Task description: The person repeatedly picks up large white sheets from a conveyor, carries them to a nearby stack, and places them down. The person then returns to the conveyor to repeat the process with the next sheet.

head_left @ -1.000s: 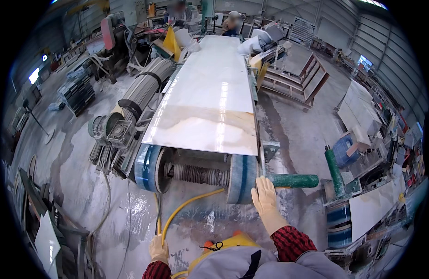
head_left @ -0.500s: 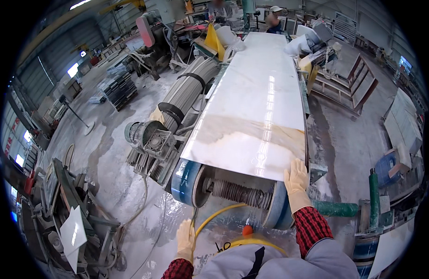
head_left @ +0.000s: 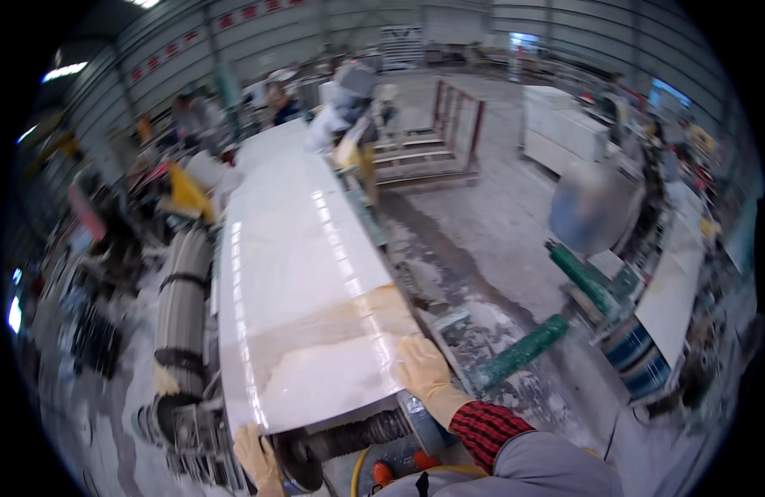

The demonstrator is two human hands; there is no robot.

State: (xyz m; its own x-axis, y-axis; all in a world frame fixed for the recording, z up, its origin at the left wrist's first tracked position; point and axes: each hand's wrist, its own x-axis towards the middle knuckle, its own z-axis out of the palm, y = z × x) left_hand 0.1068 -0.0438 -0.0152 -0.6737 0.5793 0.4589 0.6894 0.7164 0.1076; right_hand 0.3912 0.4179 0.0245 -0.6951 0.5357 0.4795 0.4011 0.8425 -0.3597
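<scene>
On the white slab (head_left: 283, 232) lies the gloved right hand (head_left: 426, 370).

We wore pale yellow rubber gloves (head_left: 426, 371), red-and-black checked cloth sleeves (head_left: 489, 431), a plain grey fabric overgarment (head_left: 556, 466) and round-toed orange shoes (head_left: 382, 473).

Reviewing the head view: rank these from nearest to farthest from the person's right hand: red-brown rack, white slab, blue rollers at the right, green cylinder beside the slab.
From the right hand:
1. White slab: its near right corner is at the hand.
2. Green cylinder: just to the right.
3. Blue rollers: farther right.
4. Red-brown rack: well ahead, beyond the others.
</scene>
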